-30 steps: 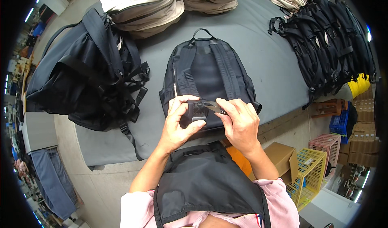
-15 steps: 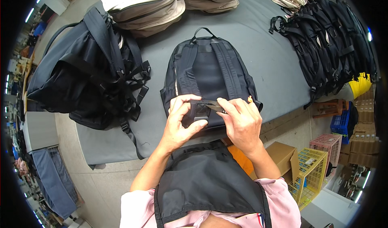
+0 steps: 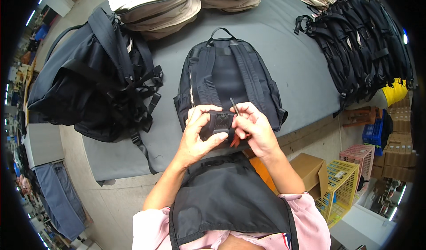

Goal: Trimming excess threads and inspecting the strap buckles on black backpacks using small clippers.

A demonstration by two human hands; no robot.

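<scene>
Grey cloth covers the big worktop, and bags lie all over it. Nearest of all is a black apron on the person's chest, and the two bare arms reach out from it.

Just past the apron, at the near edge of the worktop, the left hand grips a small black strap buckle. Its thumb and fingers are curled tight around the buckle. The right hand sits just beside it, and its fingers pinch a thin black strap end that pokes up. A second ago the strap end lay flat between the hands. Now it stands up and the hands are closer together. That looks like the strap is being fed through the buckle, but the job is not finished.

Under the hands lies a black backpack, back side up, with its two shoulder straps showing and its handle at the far end. It has not moved.

On the left is a heap of dark backpacks. Far off are beige bags. On the far right sits a row of black backpacks.
</scene>
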